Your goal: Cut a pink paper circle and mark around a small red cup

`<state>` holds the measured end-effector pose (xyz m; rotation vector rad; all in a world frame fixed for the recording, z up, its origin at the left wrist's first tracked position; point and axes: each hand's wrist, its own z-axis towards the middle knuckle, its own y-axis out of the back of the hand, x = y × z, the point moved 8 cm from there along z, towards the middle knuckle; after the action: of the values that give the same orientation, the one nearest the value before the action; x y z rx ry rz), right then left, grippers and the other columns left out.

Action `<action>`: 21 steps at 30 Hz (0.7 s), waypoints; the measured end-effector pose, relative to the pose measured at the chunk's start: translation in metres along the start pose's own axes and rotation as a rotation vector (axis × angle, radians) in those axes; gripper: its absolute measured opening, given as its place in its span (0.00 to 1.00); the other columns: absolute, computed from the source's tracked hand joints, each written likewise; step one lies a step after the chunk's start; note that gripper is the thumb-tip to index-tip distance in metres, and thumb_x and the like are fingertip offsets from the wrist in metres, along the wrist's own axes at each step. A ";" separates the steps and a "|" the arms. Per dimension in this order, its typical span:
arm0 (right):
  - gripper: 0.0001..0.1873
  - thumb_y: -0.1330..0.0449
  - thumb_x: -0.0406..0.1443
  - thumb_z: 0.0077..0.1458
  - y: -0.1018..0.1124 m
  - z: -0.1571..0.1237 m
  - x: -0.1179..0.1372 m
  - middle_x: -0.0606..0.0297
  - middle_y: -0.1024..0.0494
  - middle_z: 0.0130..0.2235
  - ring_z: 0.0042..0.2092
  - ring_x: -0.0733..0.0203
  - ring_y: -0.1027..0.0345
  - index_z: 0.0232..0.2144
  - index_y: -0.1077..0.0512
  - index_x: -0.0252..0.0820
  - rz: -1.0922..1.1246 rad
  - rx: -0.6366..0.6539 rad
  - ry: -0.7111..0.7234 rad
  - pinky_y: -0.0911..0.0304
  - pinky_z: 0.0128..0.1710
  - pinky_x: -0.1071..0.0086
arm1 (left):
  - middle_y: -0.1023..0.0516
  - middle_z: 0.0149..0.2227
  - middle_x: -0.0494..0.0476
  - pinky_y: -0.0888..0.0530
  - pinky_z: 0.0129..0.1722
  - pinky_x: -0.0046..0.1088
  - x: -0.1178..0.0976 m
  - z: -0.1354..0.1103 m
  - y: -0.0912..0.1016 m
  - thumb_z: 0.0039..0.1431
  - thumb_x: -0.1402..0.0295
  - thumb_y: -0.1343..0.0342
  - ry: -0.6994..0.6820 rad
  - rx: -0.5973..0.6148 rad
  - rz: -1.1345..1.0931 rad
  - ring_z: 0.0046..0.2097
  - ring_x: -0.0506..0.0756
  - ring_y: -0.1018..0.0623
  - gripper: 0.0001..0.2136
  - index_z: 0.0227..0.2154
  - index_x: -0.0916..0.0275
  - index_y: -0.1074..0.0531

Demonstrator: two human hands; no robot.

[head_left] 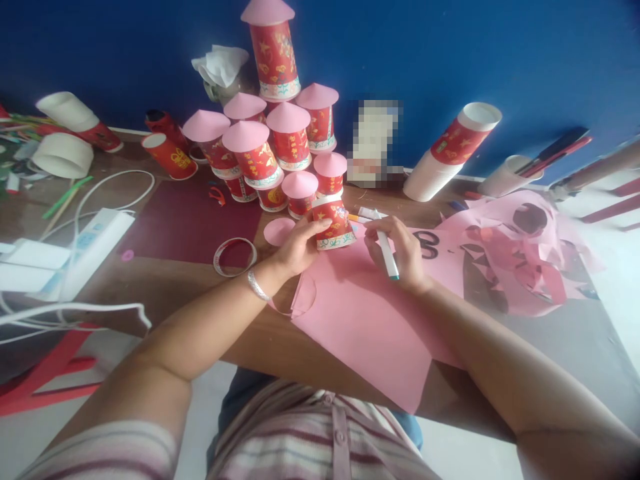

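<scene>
My left hand (303, 243) is wrapped round a red paper cup (333, 220) whose white lower band carries green drawn marks. In my right hand (400, 250) is a white marker pen (387, 253) with a dark green end, held to the right of the cup and apart from it. Beneath both hands lies pink paper (365, 320). Behind the cup stand several red cups with pink paper cones on top, stacked up like a tower (275, 53). A pink paper disc (279, 232) lies beside my left hand, and a cut white ring (235, 257) rests farther left.
Cut pink paper scraps (530, 247) and black-handled scissors (429, 245) lie at right. A tall cup stack (453, 153) and a cup of pens (510, 177) stand behind them. A white power strip (90, 247) with cables is at left.
</scene>
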<state>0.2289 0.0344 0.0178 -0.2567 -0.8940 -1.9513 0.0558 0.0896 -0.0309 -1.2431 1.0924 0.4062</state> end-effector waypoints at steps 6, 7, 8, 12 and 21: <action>0.21 0.42 0.54 0.76 0.011 0.001 -0.016 0.61 0.18 0.39 0.39 0.55 0.21 0.52 0.17 0.50 0.044 -0.035 -0.161 0.23 0.43 0.58 | 0.14 0.46 0.60 0.21 0.58 0.49 0.002 0.000 0.001 0.56 0.58 0.27 0.011 0.012 -0.012 0.52 0.65 0.15 0.20 0.49 0.60 0.20; 0.22 0.43 0.54 0.77 0.013 0.001 -0.017 0.62 0.18 0.38 0.38 0.55 0.22 0.50 0.16 0.50 0.052 -0.043 -0.187 0.24 0.42 0.58 | 0.14 0.46 0.60 0.21 0.59 0.49 0.002 0.000 0.001 0.56 0.58 0.27 0.009 0.020 -0.006 0.52 0.65 0.15 0.20 0.49 0.59 0.20; 0.21 0.43 0.53 0.77 0.015 0.001 -0.019 0.62 0.19 0.36 0.37 0.55 0.22 0.48 0.15 0.49 0.060 -0.050 -0.215 0.24 0.41 0.58 | 0.14 0.46 0.60 0.21 0.58 0.48 0.002 0.000 0.000 0.56 0.59 0.27 0.008 0.030 0.002 0.52 0.65 0.15 0.20 0.49 0.59 0.20; 0.16 0.39 0.49 0.75 0.018 0.002 -0.024 0.68 0.21 0.29 0.32 0.58 0.24 0.42 0.20 0.47 0.148 -0.116 -0.314 0.26 0.36 0.60 | 0.14 0.47 0.59 0.22 0.55 0.43 0.003 -0.002 -0.003 0.57 0.60 0.27 0.003 0.064 0.036 0.52 0.62 0.16 0.19 0.50 0.58 0.20; 0.07 0.34 0.41 0.70 0.014 0.000 -0.014 0.68 0.17 0.34 0.33 0.58 0.18 0.41 0.27 0.47 0.237 -0.127 -0.325 0.24 0.34 0.61 | 0.14 0.50 0.63 0.22 0.55 0.44 0.005 -0.003 -0.010 0.57 0.58 0.25 0.014 0.130 0.114 0.53 0.65 0.16 0.24 0.55 0.60 0.20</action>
<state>0.2476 0.0396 0.0178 -0.7378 -0.9003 -1.7733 0.0645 0.0820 -0.0293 -1.0739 1.1867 0.4067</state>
